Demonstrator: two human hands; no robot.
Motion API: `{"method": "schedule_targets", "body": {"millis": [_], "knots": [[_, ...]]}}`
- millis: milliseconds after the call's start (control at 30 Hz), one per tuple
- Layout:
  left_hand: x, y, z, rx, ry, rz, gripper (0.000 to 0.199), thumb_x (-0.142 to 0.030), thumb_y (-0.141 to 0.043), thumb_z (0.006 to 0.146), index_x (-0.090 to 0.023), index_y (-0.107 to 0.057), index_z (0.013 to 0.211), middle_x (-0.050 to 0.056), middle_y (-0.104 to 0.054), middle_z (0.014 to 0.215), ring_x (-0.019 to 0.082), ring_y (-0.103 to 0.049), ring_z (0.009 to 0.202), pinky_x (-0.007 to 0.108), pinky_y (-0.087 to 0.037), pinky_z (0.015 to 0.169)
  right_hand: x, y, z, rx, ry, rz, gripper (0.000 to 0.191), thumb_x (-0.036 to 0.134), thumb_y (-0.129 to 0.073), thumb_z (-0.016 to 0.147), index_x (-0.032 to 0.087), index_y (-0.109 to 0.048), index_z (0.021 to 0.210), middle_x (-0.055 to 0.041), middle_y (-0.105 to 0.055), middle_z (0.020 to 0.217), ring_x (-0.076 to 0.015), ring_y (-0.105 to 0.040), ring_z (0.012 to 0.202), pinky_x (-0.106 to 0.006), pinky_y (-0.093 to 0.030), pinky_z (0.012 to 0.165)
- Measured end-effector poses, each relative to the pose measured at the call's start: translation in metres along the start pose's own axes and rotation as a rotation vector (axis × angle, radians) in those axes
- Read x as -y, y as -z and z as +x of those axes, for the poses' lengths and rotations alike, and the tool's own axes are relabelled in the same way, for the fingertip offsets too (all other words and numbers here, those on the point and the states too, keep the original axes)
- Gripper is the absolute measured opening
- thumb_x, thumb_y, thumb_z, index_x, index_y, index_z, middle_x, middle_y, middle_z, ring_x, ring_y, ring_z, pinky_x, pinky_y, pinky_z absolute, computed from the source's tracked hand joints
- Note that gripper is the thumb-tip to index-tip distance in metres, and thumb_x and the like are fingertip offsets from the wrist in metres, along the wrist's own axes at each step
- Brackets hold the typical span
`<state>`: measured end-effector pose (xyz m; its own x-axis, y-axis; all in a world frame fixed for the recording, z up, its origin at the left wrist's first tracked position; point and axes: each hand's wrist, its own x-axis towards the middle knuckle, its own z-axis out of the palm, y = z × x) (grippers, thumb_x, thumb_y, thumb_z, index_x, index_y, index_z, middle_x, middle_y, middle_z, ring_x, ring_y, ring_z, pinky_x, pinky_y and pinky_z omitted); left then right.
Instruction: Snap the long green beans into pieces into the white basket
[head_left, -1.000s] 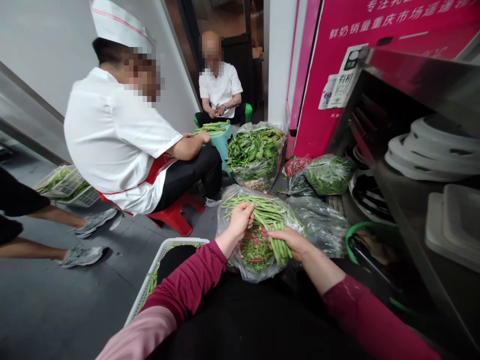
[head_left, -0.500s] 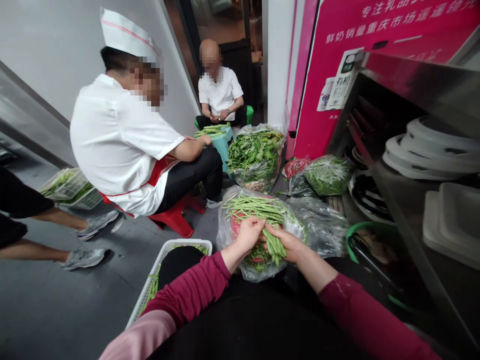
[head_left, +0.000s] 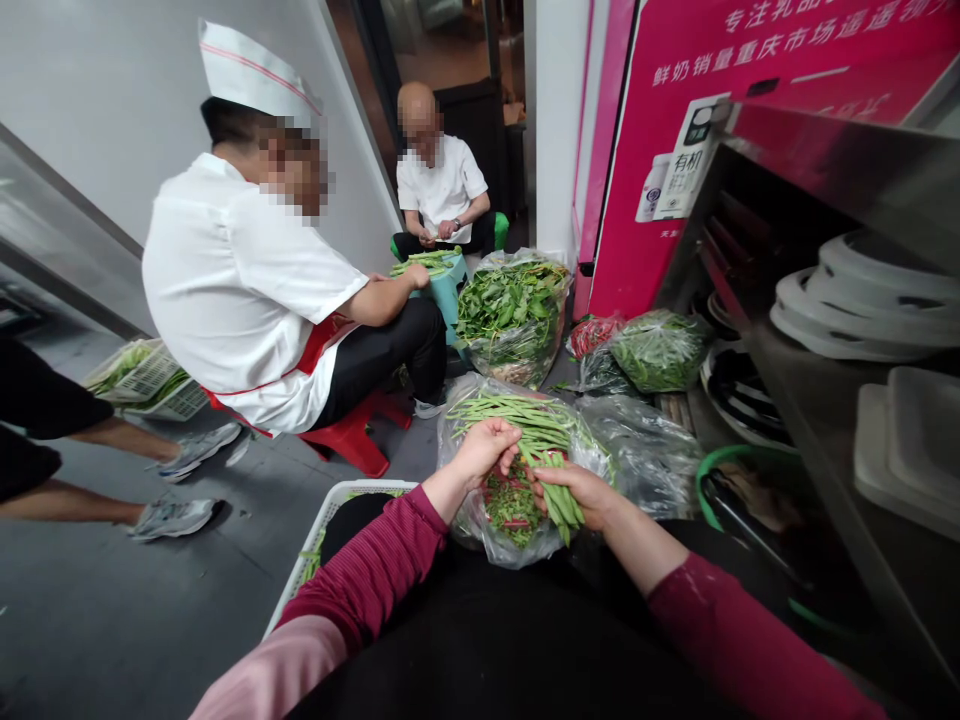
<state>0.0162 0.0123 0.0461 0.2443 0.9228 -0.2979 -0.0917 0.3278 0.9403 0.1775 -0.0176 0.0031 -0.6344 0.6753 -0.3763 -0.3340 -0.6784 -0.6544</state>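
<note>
My right hand [head_left: 586,492] is wrapped round a bunch of green beans [head_left: 562,505], their ends hanging down toward me. Just to the left, my left hand [head_left: 486,452] is closed in a pinch, a small gap from the bunch. What its fingertips hold, if anything, is too small to make out. Under both hands lies a clear plastic bag [head_left: 455,425], open at the top. More long green beans [head_left: 517,410] lie across its far part. Short green trimmings [head_left: 511,500] and some red printed material show in its near part.
A white basket [head_left: 300,560] with beans stands by my left leg. One co-worker [head_left: 247,260] sits on a red stool [head_left: 360,440]; another [head_left: 441,185] sits farther back. A bag of leafy greens [head_left: 514,310] stands ahead. On the right are a metal shelf [head_left: 817,390] and a green tub [head_left: 709,460].
My left hand has moved slightly left and up, away from the bunch it was touching. My right hand still grips the beans and has shifted slightly right.
</note>
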Motion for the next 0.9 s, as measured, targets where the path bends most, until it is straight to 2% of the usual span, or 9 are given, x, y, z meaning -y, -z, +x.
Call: {"method": "schedule_targets", "body": {"millis": [200, 367, 433, 533, 633, 700, 767, 833, 900], "knots": [[0.010, 0.002, -0.003, -0.019, 0.094, -0.043, 0.038, -0.040, -0.072, 0.058, -0.014, -0.047, 0.067, -0.003, -0.056, 0.051, 0.003, -0.042, 0.031, 0.015, -0.035, 0.031, -0.002, 0.001, 0.002, -0.095, 0.063, -0.093, 0.021, 0.031, -0.070, 0.062, 0.014, -0.062, 0.072, 0.0013, -0.057, 0.056, -0.0104, -0.053, 0.046, -0.021, -0.042, 0.047], [0.012, 0.001, -0.009, 0.017, 0.165, 0.073, 0.039, -0.042, -0.072, 0.058, -0.016, -0.042, 0.061, -0.007, -0.047, 0.040, 0.004, -0.036, 0.026, 0.015, -0.024, 0.026, -0.004, -0.003, 0.000, -0.097, 0.087, -0.293, 0.025, 0.033, -0.065, 0.065, 0.014, -0.062, 0.081, 0.0013, -0.057, 0.057, -0.0118, -0.052, 0.048, -0.024, -0.043, 0.049], [0.017, -0.006, -0.010, -0.025, 0.133, -0.040, 0.041, -0.043, -0.071, 0.059, -0.017, -0.039, 0.060, -0.009, -0.042, 0.039, 0.003, -0.032, 0.026, 0.015, -0.022, 0.026, -0.005, -0.006, 0.001, -0.143, 0.231, -0.524, 0.025, 0.032, -0.062, 0.067, 0.015, -0.062, 0.085, 0.0000, -0.060, 0.063, -0.0142, -0.055, 0.054, -0.027, -0.045, 0.056], [0.024, -0.018, -0.004, -0.107, 0.093, -0.287, 0.039, -0.042, -0.066, 0.064, -0.018, -0.037, 0.062, -0.009, -0.038, 0.043, 0.002, -0.030, 0.030, 0.016, -0.025, 0.030, -0.005, -0.010, 0.005, -0.352, 0.570, -1.011, 0.017, 0.027, -0.057, 0.069, 0.017, -0.063, 0.082, -0.0042, -0.064, 0.077, -0.0191, -0.058, 0.073, -0.032, -0.045, 0.071], [0.030, -0.021, 0.009, -0.201, 0.088, -0.283, 0.029, -0.038, -0.057, 0.073, -0.016, -0.040, 0.065, -0.007, -0.038, 0.049, 0.002, -0.033, 0.035, 0.017, -0.032, 0.037, -0.003, -0.008, 0.010, -0.463, 0.754, -1.295, 0.016, 0.026, -0.052, 0.072, 0.020, -0.064, 0.082, -0.0062, -0.065, 0.085, -0.0217, -0.059, 0.085, -0.035, -0.042, 0.081], [0.033, -0.015, 0.014, -0.256, 0.049, -0.096, 0.022, -0.035, -0.052, 0.077, -0.016, -0.043, 0.070, -0.004, -0.044, 0.056, 0.005, -0.042, 0.043, 0.022, -0.042, 0.047, -0.002, -0.002, 0.009, -0.547, 0.698, -1.217, 0.017, 0.029, -0.055, 0.071, 0.019, -0.064, 0.081, -0.0069, -0.065, 0.083, -0.0229, -0.060, 0.083, -0.036, -0.044, 0.080], [0.036, -0.006, 0.009, -0.324, -0.012, 0.079, 0.019, -0.029, -0.060, 0.070, -0.015, -0.050, 0.076, 0.002, -0.054, 0.070, 0.012, -0.055, 0.065, 0.031, -0.048, 0.068, -0.002, 0.007, 0.006, -0.676, 0.533, -0.943, 0.024, 0.034, -0.061, 0.065, 0.017, -0.062, 0.081, -0.0073, -0.066, 0.077, -0.0238, -0.062, 0.075, -0.036, -0.048, 0.072], [0.040, -0.001, -0.007, -0.363, -0.096, 0.191, 0.033, -0.023, -0.071, 0.057, -0.015, -0.056, 0.085, 0.007, -0.058, 0.092, 0.019, -0.053, 0.094, 0.034, -0.041, 0.089, -0.004, 0.016, 0.004, -0.687, 0.377, -0.638, 0.034, 0.040, -0.066, 0.060, 0.017, -0.061, 0.084, -0.0063, -0.066, 0.074, -0.0236, -0.063, 0.068, -0.035, -0.051, 0.064], [0.044, -0.004, -0.024, -0.229, -0.186, 0.384, 0.042, -0.030, -0.069, 0.060, -0.016, -0.058, 0.098, 0.008, -0.056, 0.106, 0.023, -0.047, 0.107, 0.035, -0.036, 0.095, -0.006, 0.021, 0.006, -0.625, 0.270, -0.441, 0.039, 0.040, -0.070, 0.055, 0.019, -0.060, 0.086, -0.0052, -0.066, 0.077, -0.0242, -0.064, 0.067, -0.035, -0.052, 0.059]]}}
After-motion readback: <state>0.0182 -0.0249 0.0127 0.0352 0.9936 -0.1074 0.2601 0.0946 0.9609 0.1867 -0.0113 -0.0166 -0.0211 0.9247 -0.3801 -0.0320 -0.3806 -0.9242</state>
